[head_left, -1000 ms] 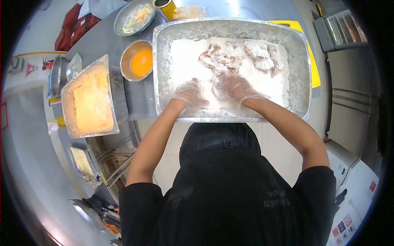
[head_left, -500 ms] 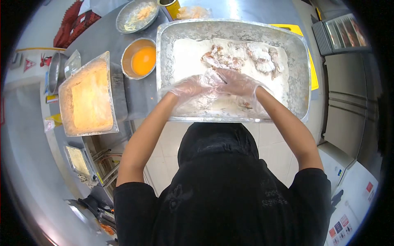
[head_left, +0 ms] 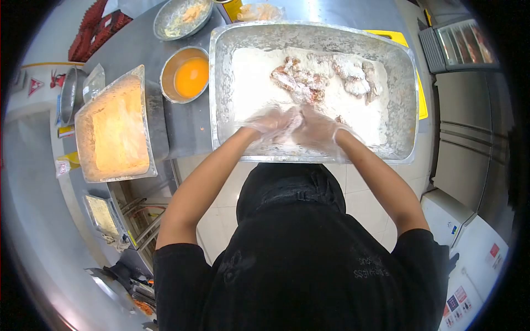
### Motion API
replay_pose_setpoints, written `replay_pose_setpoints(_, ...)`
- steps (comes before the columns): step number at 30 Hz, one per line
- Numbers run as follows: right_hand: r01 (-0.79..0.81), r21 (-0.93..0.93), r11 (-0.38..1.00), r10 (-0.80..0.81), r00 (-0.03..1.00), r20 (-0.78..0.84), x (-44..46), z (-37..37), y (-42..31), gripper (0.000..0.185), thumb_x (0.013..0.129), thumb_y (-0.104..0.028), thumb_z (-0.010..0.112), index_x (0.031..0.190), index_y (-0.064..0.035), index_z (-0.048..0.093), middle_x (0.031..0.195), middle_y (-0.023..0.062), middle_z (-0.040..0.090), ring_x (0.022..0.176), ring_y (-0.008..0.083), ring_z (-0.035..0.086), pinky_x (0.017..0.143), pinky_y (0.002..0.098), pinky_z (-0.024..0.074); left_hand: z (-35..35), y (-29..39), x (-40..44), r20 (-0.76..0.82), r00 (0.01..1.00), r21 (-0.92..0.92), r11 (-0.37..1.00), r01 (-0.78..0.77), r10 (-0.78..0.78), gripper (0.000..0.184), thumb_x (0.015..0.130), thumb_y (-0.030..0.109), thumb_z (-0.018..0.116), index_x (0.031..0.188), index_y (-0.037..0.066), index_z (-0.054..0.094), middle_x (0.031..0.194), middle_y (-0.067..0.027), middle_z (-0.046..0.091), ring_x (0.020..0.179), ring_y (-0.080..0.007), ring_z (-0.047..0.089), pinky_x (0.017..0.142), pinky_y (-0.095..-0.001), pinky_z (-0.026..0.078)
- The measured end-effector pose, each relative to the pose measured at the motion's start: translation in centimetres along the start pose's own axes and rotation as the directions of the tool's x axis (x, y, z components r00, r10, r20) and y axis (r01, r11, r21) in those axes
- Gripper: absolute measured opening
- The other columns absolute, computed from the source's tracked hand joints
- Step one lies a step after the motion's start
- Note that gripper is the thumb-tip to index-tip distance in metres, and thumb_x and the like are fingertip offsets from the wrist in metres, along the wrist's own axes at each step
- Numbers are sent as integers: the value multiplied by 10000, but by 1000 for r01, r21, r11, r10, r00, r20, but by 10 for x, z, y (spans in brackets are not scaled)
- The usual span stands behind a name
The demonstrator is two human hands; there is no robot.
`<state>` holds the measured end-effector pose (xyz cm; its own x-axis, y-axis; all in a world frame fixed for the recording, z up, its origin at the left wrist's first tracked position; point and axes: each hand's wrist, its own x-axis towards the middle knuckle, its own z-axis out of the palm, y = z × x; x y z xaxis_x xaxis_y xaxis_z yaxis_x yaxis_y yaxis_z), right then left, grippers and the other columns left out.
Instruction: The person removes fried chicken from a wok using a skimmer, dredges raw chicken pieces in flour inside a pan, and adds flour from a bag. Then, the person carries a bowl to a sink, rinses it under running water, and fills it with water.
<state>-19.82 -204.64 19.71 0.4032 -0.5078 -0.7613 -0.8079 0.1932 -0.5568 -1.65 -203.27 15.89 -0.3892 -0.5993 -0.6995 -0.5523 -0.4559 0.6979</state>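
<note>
My left hand [head_left: 274,122] and my right hand [head_left: 316,128], both in clear plastic gloves, meet low in a large metal tray [head_left: 407,127] of white flour [head_left: 251,77]. Motion blurs the fingers, which are closed together around a flour-covered piece of meat, mostly hidden between them. Just beyond the hands lies a clump of partly floured meat [head_left: 301,83] with reddish-brown patches showing. More heavily coated meat pieces [head_left: 353,77] rest at the right of the flour.
Left of the tray stand a metal bowl of orange-yellow liquid [head_left: 191,77] and a deep container of orange crumbs [head_left: 118,132]. A smaller bowl with crumbly residue [head_left: 182,19] sits behind them. A yellow board [head_left: 422,105] sticks out from under the tray's right side.
Both hands have drawn slightly nearer to my body and closer together. More of the meat clump beyond them is uncovered. The camera view has shifted slightly.
</note>
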Motion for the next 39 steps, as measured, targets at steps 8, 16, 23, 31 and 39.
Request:
replay_pose_setpoints(8,332,573,749,-298,942,-156,-39,-47,16,596,741,-117,679,1295,-50,468,1257,195,530,1199,295,497,1064,361,378,-22,19,-43,-281,955,-583,772,-252,100,617,830,349,636,1258,-52,445,1102,-187,595,1033,-295,575,933,-408,453)
replay_pose_setpoints(16,-42,-466,884,-150,917,-369,8,-38,24,550,746,-191,594,1225,50,470,1222,228,513,1140,328,519,987,370,422,-12,11,0,-176,919,826,561,-57,352,835,666,448,736,1231,-90,440,1004,-259,579,967,-338,581,871,-396,468)
replay_pose_setpoints(23,49,-462,886,-141,976,-167,10,-51,42,491,769,-281,649,1171,-5,589,1173,223,580,1135,310,536,994,363,408,3,-1,26,-53,972,470,864,-179,230,841,592,416,847,1188,-67,502,1124,-245,583,1032,-316,587,889,-375,478)
replay_pose_setpoints(31,548,287,785,-440,821,-365,-48,-57,4,473,796,-188,627,1234,-21,567,1235,162,577,1028,224,599,936,329,451,-13,33,-20,-132,960,-697,665,-267,247,568,799,-86,589,1328,21,413,1189,-61,585,1052,-167,582,923,-312,487)
replay_pose_setpoints(39,491,57,869,-388,748,-539,-67,-68,4,507,795,-134,612,1272,8,512,1220,147,582,1071,216,569,932,312,445,9,38,-20,-238,938,-893,323,-313,251,603,785,33,661,1334,65,415,1171,-58,582,1051,-177,579,898,-328,505)
